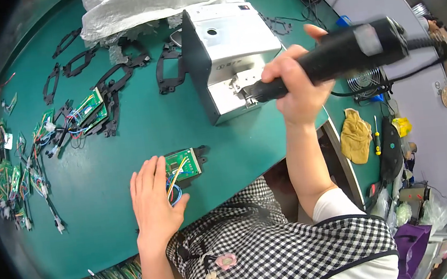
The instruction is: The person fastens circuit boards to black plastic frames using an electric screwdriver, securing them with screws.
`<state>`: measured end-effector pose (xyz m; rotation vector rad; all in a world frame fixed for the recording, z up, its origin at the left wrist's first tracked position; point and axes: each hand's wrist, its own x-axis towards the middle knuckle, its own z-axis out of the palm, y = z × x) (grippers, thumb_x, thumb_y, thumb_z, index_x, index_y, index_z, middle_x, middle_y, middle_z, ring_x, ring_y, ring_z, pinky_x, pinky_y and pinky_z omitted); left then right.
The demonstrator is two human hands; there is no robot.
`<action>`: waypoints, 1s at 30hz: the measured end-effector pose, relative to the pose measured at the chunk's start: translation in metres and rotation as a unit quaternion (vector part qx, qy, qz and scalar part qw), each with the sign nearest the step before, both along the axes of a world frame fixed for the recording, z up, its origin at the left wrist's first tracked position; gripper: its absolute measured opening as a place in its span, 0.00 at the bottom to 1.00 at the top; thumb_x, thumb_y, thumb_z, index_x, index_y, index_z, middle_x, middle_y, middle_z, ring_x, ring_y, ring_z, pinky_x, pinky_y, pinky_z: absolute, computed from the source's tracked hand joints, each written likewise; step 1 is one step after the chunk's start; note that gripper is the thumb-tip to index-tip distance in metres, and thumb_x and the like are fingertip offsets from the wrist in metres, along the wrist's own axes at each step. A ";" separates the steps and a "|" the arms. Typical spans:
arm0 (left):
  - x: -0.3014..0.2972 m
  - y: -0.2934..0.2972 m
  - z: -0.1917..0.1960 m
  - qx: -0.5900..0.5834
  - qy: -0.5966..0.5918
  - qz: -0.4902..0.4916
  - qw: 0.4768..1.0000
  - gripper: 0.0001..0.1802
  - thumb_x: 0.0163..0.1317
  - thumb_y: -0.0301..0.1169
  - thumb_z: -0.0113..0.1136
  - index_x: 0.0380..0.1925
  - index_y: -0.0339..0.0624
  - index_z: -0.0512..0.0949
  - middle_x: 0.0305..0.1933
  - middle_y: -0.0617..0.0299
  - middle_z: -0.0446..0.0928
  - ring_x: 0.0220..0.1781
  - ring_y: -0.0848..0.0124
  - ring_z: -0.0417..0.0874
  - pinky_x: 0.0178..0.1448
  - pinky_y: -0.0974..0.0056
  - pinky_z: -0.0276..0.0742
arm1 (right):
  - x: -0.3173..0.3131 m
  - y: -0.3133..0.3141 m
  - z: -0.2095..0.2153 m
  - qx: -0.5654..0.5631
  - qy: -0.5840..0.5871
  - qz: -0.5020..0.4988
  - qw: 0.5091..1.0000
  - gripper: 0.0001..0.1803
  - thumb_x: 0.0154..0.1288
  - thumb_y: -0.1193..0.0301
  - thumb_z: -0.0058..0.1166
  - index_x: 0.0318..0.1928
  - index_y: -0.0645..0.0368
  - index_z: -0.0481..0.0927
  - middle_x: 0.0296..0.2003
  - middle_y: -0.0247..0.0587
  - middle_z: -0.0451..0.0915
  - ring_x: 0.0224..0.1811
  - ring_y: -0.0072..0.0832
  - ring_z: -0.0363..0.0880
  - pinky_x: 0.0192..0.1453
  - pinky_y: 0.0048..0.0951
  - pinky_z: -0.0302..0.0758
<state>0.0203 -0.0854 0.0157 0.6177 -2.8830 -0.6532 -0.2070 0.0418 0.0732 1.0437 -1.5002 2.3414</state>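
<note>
Electric screwdriver (pixel 343 53), grasped by right hand (pixel 301 87), left hand (pixel 156 205) flat over circuit board (pixel 188 162)

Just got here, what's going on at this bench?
The person's right hand grips a black corded power tool, its tip at the front of a silver metal box. The left hand rests at the left edge of a green circuit board with coloured wires. More wired boards and black frames lie farther off.
</note>
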 end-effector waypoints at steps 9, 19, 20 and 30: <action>-0.012 0.013 -0.017 0.026 0.082 0.029 0.996 0.29 0.36 0.21 0.67 0.45 0.35 0.73 0.46 0.54 0.70 0.47 0.56 0.70 0.52 0.57 0.65 | -0.014 0.004 0.002 -0.031 0.000 0.027 0.999 0.31 0.50 0.81 0.52 0.55 0.70 0.55 0.19 0.38 0.73 0.18 0.25 0.73 0.26 0.25 0.73; -0.017 0.019 -0.026 0.007 0.097 0.053 0.994 0.28 0.38 0.19 0.66 0.46 0.36 0.73 0.46 0.55 0.71 0.46 0.58 0.71 0.51 0.58 0.65 | 0.055 0.008 -0.025 0.007 -0.080 0.120 0.990 0.37 0.55 0.73 0.50 0.62 0.60 0.45 0.19 0.39 0.68 0.18 0.29 0.70 0.26 0.32 0.72; -0.017 0.018 -0.026 0.008 0.093 0.055 0.994 0.28 0.38 0.19 0.66 0.46 0.36 0.73 0.46 0.55 0.71 0.46 0.58 0.71 0.51 0.58 0.65 | 0.063 0.003 -0.028 0.011 -0.089 0.132 0.987 0.38 0.56 0.73 0.50 0.62 0.60 0.44 0.19 0.39 0.68 0.19 0.29 0.70 0.26 0.32 0.72; -0.018 0.017 -0.022 0.015 0.080 0.059 0.995 0.28 0.35 0.20 0.67 0.44 0.38 0.75 0.45 0.57 0.71 0.45 0.60 0.71 0.50 0.60 0.66 | 0.071 -0.023 -0.048 0.135 -0.098 0.240 0.956 0.36 0.51 0.83 0.50 0.59 0.64 0.49 0.21 0.42 0.72 0.22 0.28 0.73 0.30 0.28 0.73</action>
